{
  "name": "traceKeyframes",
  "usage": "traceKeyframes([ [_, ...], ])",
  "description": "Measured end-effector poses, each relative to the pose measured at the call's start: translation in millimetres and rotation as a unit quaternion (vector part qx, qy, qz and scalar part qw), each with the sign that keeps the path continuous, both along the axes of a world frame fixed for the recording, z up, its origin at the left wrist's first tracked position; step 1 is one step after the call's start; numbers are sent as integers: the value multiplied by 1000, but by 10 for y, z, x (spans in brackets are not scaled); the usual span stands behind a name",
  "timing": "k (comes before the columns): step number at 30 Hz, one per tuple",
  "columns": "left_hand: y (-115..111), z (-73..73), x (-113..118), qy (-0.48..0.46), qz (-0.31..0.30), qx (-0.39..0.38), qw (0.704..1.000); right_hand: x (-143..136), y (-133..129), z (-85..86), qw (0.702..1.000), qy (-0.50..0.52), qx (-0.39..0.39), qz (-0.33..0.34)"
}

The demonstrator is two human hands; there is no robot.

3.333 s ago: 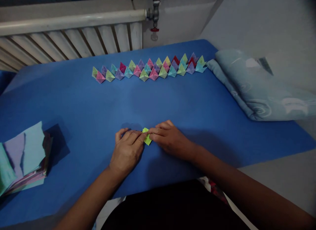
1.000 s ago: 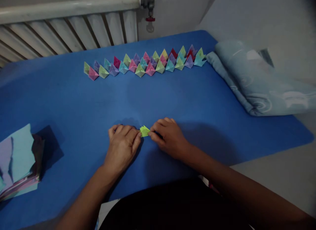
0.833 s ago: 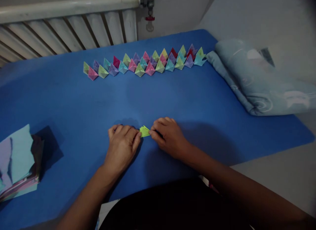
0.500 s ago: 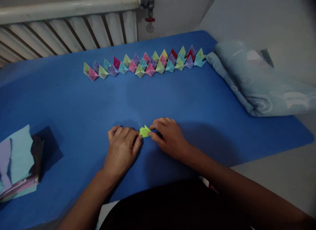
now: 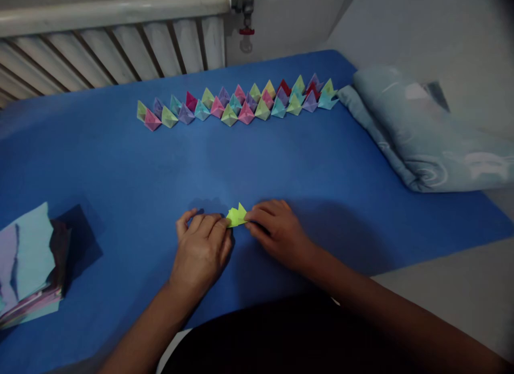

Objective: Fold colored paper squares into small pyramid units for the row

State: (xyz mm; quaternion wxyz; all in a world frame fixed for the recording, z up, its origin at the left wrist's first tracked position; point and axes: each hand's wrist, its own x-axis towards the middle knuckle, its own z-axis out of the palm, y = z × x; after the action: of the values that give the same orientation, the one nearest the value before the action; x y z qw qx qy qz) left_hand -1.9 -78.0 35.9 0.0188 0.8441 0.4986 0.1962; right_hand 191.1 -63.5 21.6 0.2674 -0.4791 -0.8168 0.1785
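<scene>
A small yellow-green folded paper (image 5: pixel 236 216) is held low over the blue table, between my two hands. My left hand (image 5: pixel 203 237) grips its left end, fingers bent and pressed together. At its right end, my right hand (image 5: pixel 277 229) pinches the paper between thumb and fingertips. One pointed flap stands up near the right fingertips. Farther back, several folded paper boats (image 5: pixel 246 112) in pink, green, blue, purple, yellow and red stand in close rows.
A stack of coloured paper sheets (image 5: pixel 34 261) lies at the left on the blue table (image 5: pixel 120 176). A folded light-blue blanket (image 5: pixel 413 127) rests at the right. Behind the table are a white radiator (image 5: pixel 120 47) and a red-handled valve (image 5: pixel 246 31).
The right fingers have closed in on the paper's right end, and the pointed flap now stands more upright. The left hand has shifted only slightly.
</scene>
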Motion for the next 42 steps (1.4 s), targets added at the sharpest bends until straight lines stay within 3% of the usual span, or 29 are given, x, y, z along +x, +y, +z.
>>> traceKeyframes([
  [10, -43, -20, -42, 4, -11, 3, 1000, 13, -21, -20, 994, -25, 60, 83],
  [16, -40, -36, -51, 4, -15, 13, 1000, 13, -11, -32, 994, -40, 50, 94],
  [23, 60, 57, -74, 70, -82, 17, 994, 23, 25, -27, 991, -58, 57, 109],
  [26, 92, 65, -70, 80, -83, 6, 993, 35, 28, -23, 990, -61, 46, 115],
  [34, 99, 38, -71, 47, -72, -19, 996, 9, -27, -24, 997, -43, 37, 45],
  [42, 142, 91, -56, 46, -75, -39, 995, -4, -3, 3, 1000, -14, 7, 24],
])
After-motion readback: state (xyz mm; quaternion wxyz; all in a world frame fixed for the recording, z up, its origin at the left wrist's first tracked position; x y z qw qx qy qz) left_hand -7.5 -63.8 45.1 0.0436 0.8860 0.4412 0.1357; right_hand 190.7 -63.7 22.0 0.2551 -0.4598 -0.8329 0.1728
